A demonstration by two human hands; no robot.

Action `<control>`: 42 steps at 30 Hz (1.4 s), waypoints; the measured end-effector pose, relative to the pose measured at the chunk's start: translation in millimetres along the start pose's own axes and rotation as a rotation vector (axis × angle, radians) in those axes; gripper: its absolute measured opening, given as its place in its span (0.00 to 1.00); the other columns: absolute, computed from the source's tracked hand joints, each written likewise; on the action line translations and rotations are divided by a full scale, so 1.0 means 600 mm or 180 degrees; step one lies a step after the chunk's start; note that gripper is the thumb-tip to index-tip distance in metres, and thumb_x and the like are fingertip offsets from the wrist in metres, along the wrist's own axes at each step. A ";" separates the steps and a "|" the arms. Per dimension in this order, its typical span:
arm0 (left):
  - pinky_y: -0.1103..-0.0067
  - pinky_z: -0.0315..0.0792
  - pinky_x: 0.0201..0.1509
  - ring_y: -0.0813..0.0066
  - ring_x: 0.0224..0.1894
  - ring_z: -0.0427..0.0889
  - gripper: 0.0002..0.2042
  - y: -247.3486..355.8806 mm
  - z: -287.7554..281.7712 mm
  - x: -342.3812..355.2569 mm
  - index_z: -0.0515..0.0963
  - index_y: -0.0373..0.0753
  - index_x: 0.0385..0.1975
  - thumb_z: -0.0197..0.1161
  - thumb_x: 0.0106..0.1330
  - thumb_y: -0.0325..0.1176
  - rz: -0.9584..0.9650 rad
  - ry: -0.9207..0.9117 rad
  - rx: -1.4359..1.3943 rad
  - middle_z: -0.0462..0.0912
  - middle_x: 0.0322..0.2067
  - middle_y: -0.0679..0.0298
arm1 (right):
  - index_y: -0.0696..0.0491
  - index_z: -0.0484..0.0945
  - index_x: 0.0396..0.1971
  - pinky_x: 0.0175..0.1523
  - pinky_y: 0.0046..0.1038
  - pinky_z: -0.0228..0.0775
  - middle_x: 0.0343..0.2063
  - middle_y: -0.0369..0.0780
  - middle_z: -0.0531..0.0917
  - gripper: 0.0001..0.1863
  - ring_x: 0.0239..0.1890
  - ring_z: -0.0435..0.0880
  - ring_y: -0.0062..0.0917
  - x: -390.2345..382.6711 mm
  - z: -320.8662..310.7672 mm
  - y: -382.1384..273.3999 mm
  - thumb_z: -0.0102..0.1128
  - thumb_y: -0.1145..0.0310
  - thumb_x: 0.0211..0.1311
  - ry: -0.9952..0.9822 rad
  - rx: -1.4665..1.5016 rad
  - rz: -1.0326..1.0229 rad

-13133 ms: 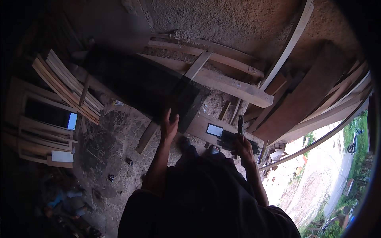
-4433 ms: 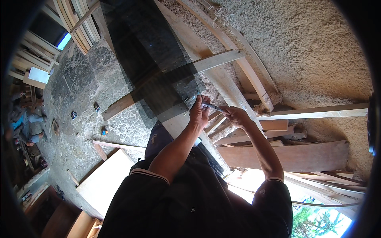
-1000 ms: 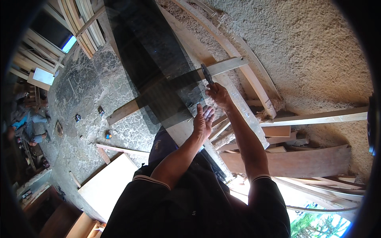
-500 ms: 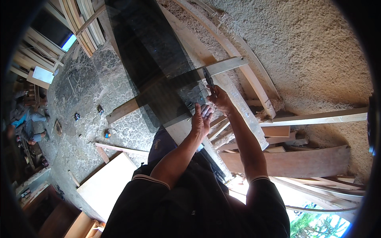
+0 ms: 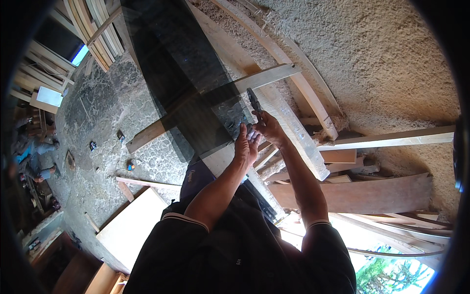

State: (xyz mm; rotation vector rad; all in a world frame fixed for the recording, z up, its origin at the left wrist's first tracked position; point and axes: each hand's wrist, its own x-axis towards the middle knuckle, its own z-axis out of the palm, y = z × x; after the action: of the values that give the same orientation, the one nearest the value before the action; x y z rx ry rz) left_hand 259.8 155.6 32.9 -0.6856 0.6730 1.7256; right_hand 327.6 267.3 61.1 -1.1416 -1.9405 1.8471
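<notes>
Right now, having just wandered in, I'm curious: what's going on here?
A person stands by dark see-through sheets lying across a wooden bar. Their right hand grips a dark plier-like tool, its head pointing up and away. The left hand is close beside it; whether it pinches something small is unclear. Another person is near the picture's left edge.

Glass sheets [image 5: 174, 54] over crossbar [image 5: 269, 78]; pliers [image 5: 253, 99], beam [image 5: 293, 131] to their right; plank stack [image 5: 93, 29] left.
</notes>
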 end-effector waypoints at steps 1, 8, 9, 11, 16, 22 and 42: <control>0.69 0.61 0.70 0.65 0.57 0.72 0.37 -0.001 0.000 0.001 0.70 0.32 0.52 0.71 0.51 0.57 0.0016 -0.0016 -0.0027 0.75 0.49 0.58 | 0.59 0.75 0.49 0.39 0.24 0.64 0.26 0.34 0.73 0.21 0.32 0.70 0.19 -0.002 -0.002 0.000 0.65 0.71 0.55 -0.0004 -0.0163 0.0032; 0.67 0.60 0.70 0.63 0.61 0.69 0.36 0.004 -0.001 0.001 0.65 0.35 0.58 0.69 0.57 0.52 0.0024 -0.0092 -0.0085 0.72 0.56 0.56 | 0.50 0.76 0.50 0.35 0.31 0.69 0.30 0.41 0.81 0.13 0.28 0.76 0.27 -0.047 -0.095 -0.042 0.57 0.66 0.67 -0.0074 -0.2181 -0.0053; 0.67 0.59 0.70 0.62 0.61 0.69 0.36 0.001 0.000 0.002 0.65 0.35 0.59 0.69 0.58 0.52 0.0009 -0.0132 -0.0090 0.73 0.55 0.56 | 0.48 0.76 0.52 0.37 0.33 0.71 0.33 0.44 0.83 0.14 0.30 0.80 0.31 -0.059 -0.124 -0.033 0.57 0.66 0.67 -0.0172 -0.2307 -0.0117; 0.67 0.59 0.70 0.63 0.61 0.69 0.34 0.001 0.007 -0.003 0.66 0.35 0.57 0.69 0.58 0.52 -0.0007 -0.0150 -0.0073 0.73 0.55 0.56 | 0.45 0.75 0.54 0.41 0.35 0.74 0.38 0.44 0.83 0.16 0.37 0.82 0.37 -0.084 -0.161 -0.027 0.56 0.65 0.67 -0.0312 -0.2459 -0.0041; 0.67 0.60 0.70 0.63 0.59 0.71 0.31 0.004 0.009 0.000 0.69 0.35 0.54 0.69 0.58 0.51 -0.0012 -0.0196 -0.0150 0.75 0.53 0.58 | 0.39 0.72 0.58 0.44 0.36 0.75 0.41 0.43 0.83 0.19 0.42 0.83 0.38 -0.114 -0.187 -0.047 0.54 0.64 0.67 -0.0870 -0.3069 0.0118; 0.68 0.62 0.68 0.67 0.55 0.75 0.26 -0.003 0.009 0.003 0.72 0.38 0.49 0.69 0.59 0.50 -0.0074 -0.0169 -0.0255 0.80 0.47 0.61 | 0.35 0.70 0.60 0.43 0.34 0.76 0.39 0.40 0.82 0.23 0.39 0.83 0.34 -0.110 -0.177 -0.016 0.57 0.67 0.65 -0.0916 -0.3243 -0.0190; 0.71 0.68 0.62 0.74 0.47 0.81 0.20 0.004 0.010 0.006 0.76 0.40 0.41 0.69 0.59 0.48 -0.0129 -0.0182 -0.0214 0.84 0.39 0.66 | 0.31 0.73 0.58 0.40 0.31 0.75 0.32 0.41 0.80 0.19 0.33 0.82 0.32 -0.090 -0.170 -0.024 0.57 0.61 0.67 -0.0975 -0.3205 -0.0182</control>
State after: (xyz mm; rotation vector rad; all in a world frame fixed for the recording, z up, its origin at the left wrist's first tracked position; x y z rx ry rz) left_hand 256.3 161.5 34.5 -0.6893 0.5600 1.7305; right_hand 424.2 309.2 110.8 -0.9929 -3.1840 0.9892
